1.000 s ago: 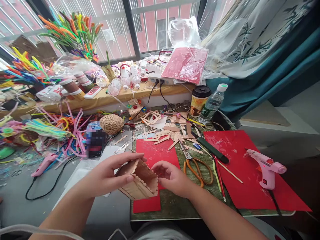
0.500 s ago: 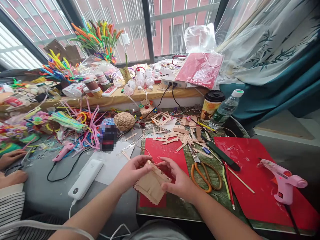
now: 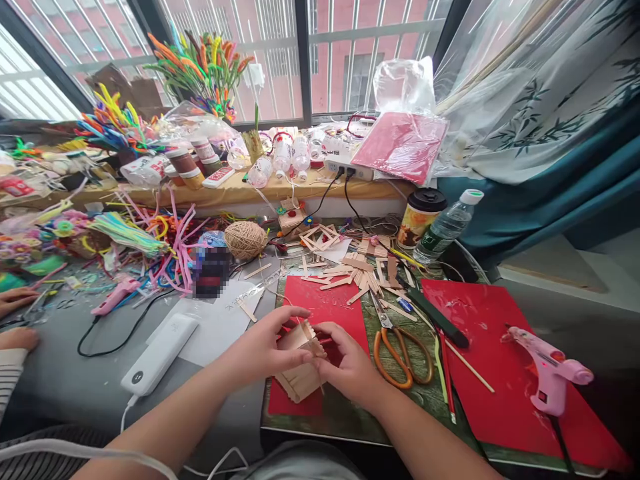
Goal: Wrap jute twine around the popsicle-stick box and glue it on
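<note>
A small pale wooden box (image 3: pixel 299 383) made of craft sticks is held between my two hands, tilted, above a red sheet (image 3: pixel 327 300). My left hand (image 3: pixel 267 343) is closed on its left and upper side, with the thumb across the near face. On the right side, my right hand (image 3: pixel 347 365) grips the box with bent fingers and thumb. Part of the box's top is hidden by my fingers. Scissors (image 3: pixel 403 357) with orange handles lie right of my right hand. Loose craft sticks (image 3: pixel 363 270) are heaped beyond the red sheet.
A pink glue gun (image 3: pixel 550 370) rests on another red sheet (image 3: pixel 480 353) at right. A water bottle (image 3: pixel 447 227) and a lidded cup (image 3: pixel 420 217) stand behind. Left are a white power bank (image 3: pixel 160 353), a twine ball (image 3: pixel 245 240) and another person's hand (image 3: pixel 17 339).
My hands have turned the box, so its stick-edged side and upper face now show more. The view has shifted slightly, and the other person's hands sit farther left.
</note>
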Action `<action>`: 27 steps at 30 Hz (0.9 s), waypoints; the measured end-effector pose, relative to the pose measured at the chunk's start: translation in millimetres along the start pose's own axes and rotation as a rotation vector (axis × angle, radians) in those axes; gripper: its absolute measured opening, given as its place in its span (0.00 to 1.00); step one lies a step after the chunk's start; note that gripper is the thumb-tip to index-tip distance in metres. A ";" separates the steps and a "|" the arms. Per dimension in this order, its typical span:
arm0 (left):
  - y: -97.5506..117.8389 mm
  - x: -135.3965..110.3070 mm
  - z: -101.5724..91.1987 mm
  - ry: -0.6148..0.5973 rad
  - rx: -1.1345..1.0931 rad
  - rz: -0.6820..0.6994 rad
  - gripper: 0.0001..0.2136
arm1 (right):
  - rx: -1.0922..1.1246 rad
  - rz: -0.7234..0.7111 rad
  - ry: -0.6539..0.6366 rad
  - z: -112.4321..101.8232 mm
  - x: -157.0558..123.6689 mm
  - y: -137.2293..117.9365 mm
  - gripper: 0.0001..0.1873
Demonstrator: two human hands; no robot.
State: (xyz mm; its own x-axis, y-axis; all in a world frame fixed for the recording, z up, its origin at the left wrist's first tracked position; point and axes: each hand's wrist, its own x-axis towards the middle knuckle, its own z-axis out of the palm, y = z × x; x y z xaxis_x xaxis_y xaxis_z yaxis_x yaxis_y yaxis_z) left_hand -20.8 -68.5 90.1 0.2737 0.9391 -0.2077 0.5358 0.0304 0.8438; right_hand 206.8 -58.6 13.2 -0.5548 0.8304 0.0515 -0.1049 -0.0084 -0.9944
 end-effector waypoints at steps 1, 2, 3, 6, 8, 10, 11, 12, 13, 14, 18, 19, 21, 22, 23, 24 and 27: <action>-1.2 -1.8 -2.7 -0.028 -0.003 -0.005 0.34 | 0.007 0.001 0.015 -0.9 0.5 0.7 0.22; -2.7 -3.3 -5.2 -0.059 -0.002 -0.012 0.35 | 0.012 0.007 0.031 -1.9 1.0 1.9 0.23; -4.2 -4.3 -7.0 -0.089 0.000 -0.020 0.34 | 0.017 0.019 0.045 -2.9 1.4 3.5 0.23; -8.6 -2.6 -7.6 -0.137 -0.030 -0.028 0.24 | 0.017 0.073 0.072 -4.8 2.2 8.4 0.21; -11.4 1.1 -4.1 -0.143 -0.088 -0.027 0.21 | -0.022 0.077 0.104 -5.3 2.4 10.0 0.21; -14.9 4.7 0.7 -0.147 -0.137 -0.042 0.20 | -0.084 0.054 0.143 -5.8 2.8 9.5 0.22; -17.0 5.8 2.9 -0.144 -0.146 -0.054 0.20 | -0.109 0.044 0.154 -6.2 3.0 8.7 0.22; -19.4 6.3 4.7 -0.133 -0.142 -0.064 0.20 | -0.126 0.040 0.155 -6.6 3.4 7.6 0.22; -22.0 6.1 5.9 -0.117 -0.123 -0.065 0.20 | -0.131 0.043 0.148 -7.0 3.9 6.5 0.22; -24.8 5.5 6.3 -0.094 -0.089 -0.050 0.19 | -0.131 0.047 0.137 -7.3 4.5 5.4 0.21; -35.0 4.0 0.5 -0.008 0.116 0.108 0.15 | -0.187 0.024 0.132 -6.0 7.8 4.2 0.21; -36.6 5.7 -2.2 0.017 0.149 0.145 0.16 | -0.201 0.025 0.148 -5.1 8.7 4.6 0.21; -38.1 13.6 -7.7 0.061 0.174 0.205 0.19 | -0.211 0.041 0.170 -3.0 10.6 5.6 0.22; -38.3 19.6 -10.3 0.074 0.171 0.231 0.18 | -0.208 0.047 0.170 -2.2 11.5 5.8 0.22; -38.4 26.6 -12.4 0.074 0.163 0.256 0.16 | -0.206 0.046 0.167 -1.5 12.3 5.9 0.22; -38.7 34.2 -14.1 0.060 0.151 0.277 0.13 | -0.209 0.036 0.160 -1.2 13.2 5.8 0.21; -44.2 55.3 -15.0 -0.007 0.088 0.315 0.07 | -0.252 -0.004 0.142 -2.3 15.2 5.3 0.18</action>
State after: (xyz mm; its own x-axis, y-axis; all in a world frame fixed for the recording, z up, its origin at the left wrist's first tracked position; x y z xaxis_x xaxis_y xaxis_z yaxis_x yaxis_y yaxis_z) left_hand -41.4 -12.8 48.8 0.4423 0.8953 0.0526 0.4912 -0.2909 0.8210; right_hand 199.7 -44.7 8.5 -0.4320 0.8999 0.0596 0.1112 0.1188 -0.9867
